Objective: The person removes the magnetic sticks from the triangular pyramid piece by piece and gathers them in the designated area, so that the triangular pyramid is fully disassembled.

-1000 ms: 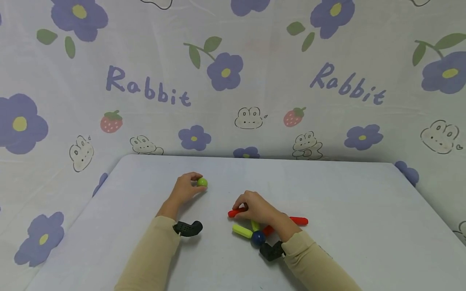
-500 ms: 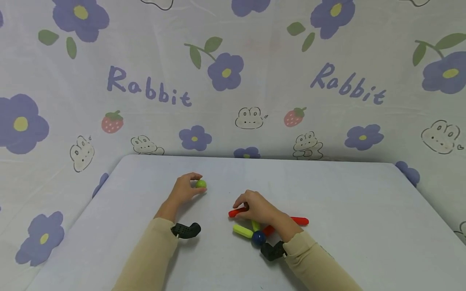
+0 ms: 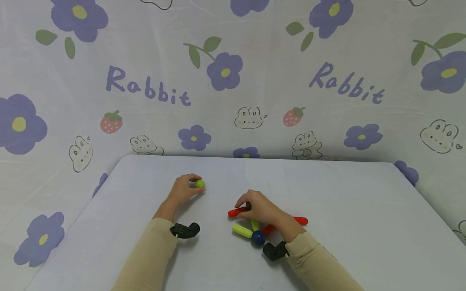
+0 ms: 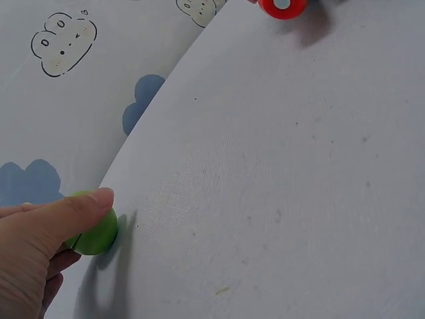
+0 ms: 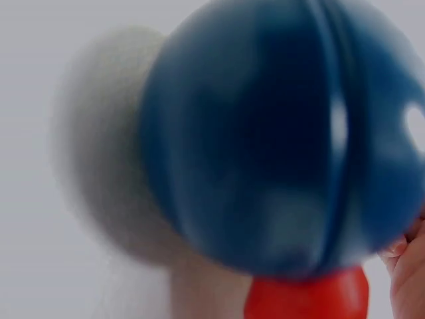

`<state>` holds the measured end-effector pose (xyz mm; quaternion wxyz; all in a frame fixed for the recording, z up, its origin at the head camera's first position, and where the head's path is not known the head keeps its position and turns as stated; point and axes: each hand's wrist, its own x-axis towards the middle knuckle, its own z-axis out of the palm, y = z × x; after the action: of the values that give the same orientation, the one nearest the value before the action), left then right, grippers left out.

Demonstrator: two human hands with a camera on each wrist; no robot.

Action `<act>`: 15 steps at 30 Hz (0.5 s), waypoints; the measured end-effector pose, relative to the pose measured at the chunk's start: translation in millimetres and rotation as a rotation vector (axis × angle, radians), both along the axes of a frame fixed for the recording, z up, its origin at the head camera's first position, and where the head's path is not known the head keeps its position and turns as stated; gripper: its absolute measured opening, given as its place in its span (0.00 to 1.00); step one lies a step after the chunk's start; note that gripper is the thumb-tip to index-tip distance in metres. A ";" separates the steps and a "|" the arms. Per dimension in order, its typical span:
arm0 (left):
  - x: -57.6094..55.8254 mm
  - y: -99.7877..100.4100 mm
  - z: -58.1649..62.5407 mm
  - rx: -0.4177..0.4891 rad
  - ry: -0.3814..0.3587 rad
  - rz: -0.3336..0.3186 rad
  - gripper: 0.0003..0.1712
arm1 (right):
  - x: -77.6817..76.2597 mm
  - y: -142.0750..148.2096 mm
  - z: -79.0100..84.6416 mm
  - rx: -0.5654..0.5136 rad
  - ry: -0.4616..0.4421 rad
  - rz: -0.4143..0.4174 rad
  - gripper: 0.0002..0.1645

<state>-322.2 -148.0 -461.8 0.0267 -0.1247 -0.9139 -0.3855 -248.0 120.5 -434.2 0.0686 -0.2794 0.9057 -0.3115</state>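
Observation:
My left hand [image 3: 181,190] holds a green ball [image 3: 200,184] between thumb and fingers at the left back of the table. In the left wrist view the thumb lies over the green ball [image 4: 98,234]. My right hand [image 3: 263,209] pinches a red rod [image 3: 236,212], with a dark part of it half covered by the fingers. Below that hand sits a dark blue ball [image 3: 258,239], with yellow-green rods and a red rod [image 3: 269,230] reaching out from it. The blue ball [image 5: 265,139] fills most of the right wrist view, a red rod [image 5: 309,296] under it.
Another red rod [image 3: 300,220] shows beyond the right wrist, its other end hidden. One yellow-green rod [image 3: 242,230] points left from the blue ball. The white table [image 3: 364,210] meets a printed cloth [image 3: 269,89] at its back edge.
My left hand has drawn the green ball slightly left and toward me. My right hand and the red rod stay almost where they were.

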 end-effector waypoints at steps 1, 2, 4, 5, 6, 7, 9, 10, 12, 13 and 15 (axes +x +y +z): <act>0.1 0.3 0.0 -0.002 -0.004 0.001 0.25 | 0.3 1.1 0.1 0.005 0.003 -0.005 0.14; 0.4 0.6 0.3 -0.003 -0.008 0.002 0.25 | 0.5 2.3 0.1 0.008 0.008 -0.009 0.14; 1.1 1.1 0.8 -0.008 -0.012 0.003 0.26 | 1.5 5.1 0.3 0.015 0.029 -0.009 0.14; 1.5 1.3 1.2 -0.009 -0.015 0.003 0.26 | 2.1 6.7 0.6 0.014 0.040 -0.008 0.14; 1.9 1.7 1.3 -0.010 -0.018 0.004 0.27 | 2.6 8.1 0.7 0.012 0.054 -0.005 0.14; 2.3 1.8 1.6 -0.012 -0.022 0.006 0.27 | 3.1 9.7 0.8 0.008 0.067 -0.002 0.14; 3.1 2.0 1.8 -0.018 -0.023 0.005 0.28 | 5.2 13.1 2.4 0.001 0.095 0.007 0.14; 3.4 2.0 1.9 -0.019 -0.024 0.004 0.28 | 6.5 14.6 3.3 -0.005 0.097 0.002 0.14; 4.0 2.1 2.2 -0.025 -0.024 0.002 0.28 | 9.5 17.8 5.2 -0.010 0.101 -0.006 0.15; 4.3 2.1 2.7 -0.025 -0.022 0.000 0.28 | 11.5 19.4 6.4 -0.012 0.099 -0.012 0.15; 4.7 2.4 3.4 -0.024 -0.020 -0.001 0.29 | 15.3 22.9 8.1 -0.016 0.087 -0.032 0.15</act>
<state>-317.6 -145.7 -458.5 0.0159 -0.1217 -0.9186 -0.3757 -232.7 143.4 -426.0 0.0219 -0.2786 0.9096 -0.3074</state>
